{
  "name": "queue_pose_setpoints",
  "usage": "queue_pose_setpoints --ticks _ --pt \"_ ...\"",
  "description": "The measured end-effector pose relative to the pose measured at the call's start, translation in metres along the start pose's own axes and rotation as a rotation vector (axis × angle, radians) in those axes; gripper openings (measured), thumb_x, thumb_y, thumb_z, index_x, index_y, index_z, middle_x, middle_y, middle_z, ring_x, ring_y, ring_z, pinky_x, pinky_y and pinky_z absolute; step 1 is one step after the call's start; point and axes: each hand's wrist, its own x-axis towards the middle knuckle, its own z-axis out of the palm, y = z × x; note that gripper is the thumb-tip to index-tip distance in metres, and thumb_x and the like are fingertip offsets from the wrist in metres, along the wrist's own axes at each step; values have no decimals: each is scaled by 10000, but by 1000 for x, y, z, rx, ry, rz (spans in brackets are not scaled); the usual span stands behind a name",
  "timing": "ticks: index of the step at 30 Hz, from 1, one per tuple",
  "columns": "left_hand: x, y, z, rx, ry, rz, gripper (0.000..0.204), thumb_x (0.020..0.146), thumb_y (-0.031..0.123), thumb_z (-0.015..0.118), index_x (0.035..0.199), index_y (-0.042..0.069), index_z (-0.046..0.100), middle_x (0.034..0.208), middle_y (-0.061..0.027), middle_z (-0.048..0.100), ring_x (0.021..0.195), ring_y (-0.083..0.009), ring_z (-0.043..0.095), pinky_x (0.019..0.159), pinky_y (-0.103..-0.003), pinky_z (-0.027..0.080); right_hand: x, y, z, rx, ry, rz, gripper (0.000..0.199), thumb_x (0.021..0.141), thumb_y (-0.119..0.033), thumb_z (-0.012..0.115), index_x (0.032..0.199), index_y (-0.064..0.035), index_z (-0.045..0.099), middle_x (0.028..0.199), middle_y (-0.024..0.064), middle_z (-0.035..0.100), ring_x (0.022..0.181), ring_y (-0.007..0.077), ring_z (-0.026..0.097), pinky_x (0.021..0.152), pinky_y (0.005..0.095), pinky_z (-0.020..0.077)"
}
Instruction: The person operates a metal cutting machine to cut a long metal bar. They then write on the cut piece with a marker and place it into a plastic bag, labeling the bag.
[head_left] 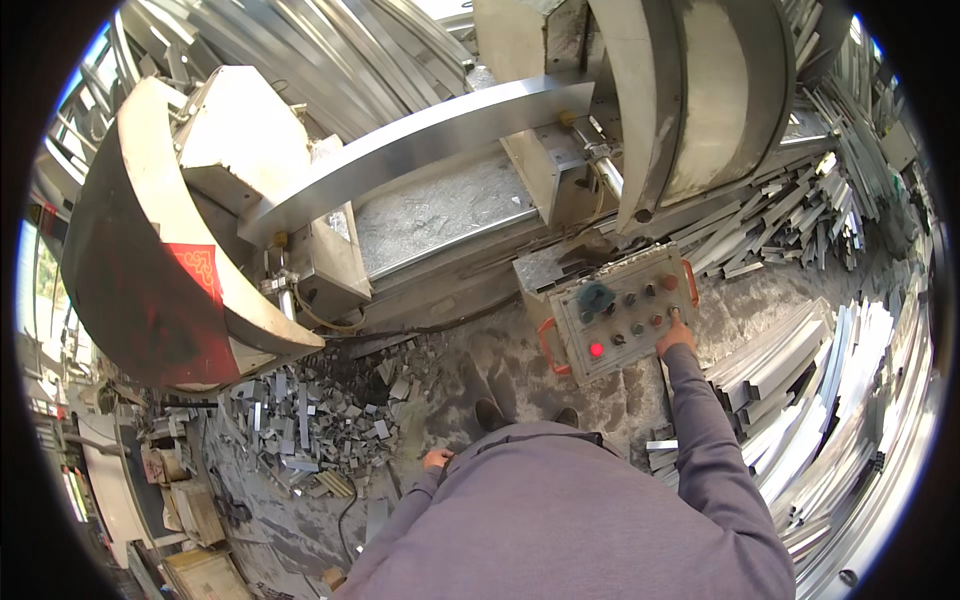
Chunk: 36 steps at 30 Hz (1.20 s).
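My right hand (676, 337) reaches over a grey control box (620, 348) and touches a button near its right edge with a stretched finger. A red light (597, 350) glows on the panel among several knobs and buttons. My left hand (437, 458) hangs low beside my body, its fingers loosely curled, and nothing shows in it. Ahead of me a long, shiny metal profile (400, 150) lies across a saw machine, between its left curved guard (130, 230) and right curved guard (690, 100). A left clamp cylinder (281, 280) and a right clamp cylinder (603, 165) stand against the profile.
Small metal offcuts (310, 420) are heaped on the floor to the left. Long metal profiles (820, 390) lie stacked at the right, with a pile of shorter strips (790, 215) farther back. A dark cable (450, 325) runs along the machine's base. Boxes (200, 510) stand at lower left.
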Motion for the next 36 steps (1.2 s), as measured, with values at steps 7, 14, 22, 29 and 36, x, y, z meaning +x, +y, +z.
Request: queue_pose_setpoints --ticks 7,14,22,29,36 --pt "-14 0 10 172 121 -124 218 940 324 718 971 177 877 1031 -149 829 1037 -382 781 952 -472 608 20 12 29 213 71 -147 945 889 -205 761 1745 -130 368 1423 275 717 1302 439 705 1070 487 572" --pt "-17 11 9 1 82 -187 195 917 237 673 880 151 844 966 -73 846 955 -295 797 869 -418 611 21 14 30 95 96 -175 910 877 -148 734 1721 -79 403 1390 300 722 1294 468 689 1082 501 557" --pt "-18 9 18 1 129 -155 190 869 174 669 890 164 857 974 -109 842 972 -316 801 889 -434 618 10 3 21 70 70 -154 926 859 -103 724 1725 -86 399 1421 299 706 1307 469 683 1093 510 552" --pt "-12 -5 20 -50 46 -160 188 934 311 744 988 165 848 1020 -162 814 958 -389 768 871 -484 596 10 3 21 2 59 -123 938 880 -116 726 1747 -136 369 1414 277 718 1301 450 694 1087 505 557" --pt "-17 -17 26 -24 112 -42 185 937 330 748 983 187 856 997 -142 819 937 -364 775 854 -479 598 14 3 22 -38 45 -123 971 877 -145 748 1761 -178 347 1356 264 751 1245 427 737 1056 508 579"
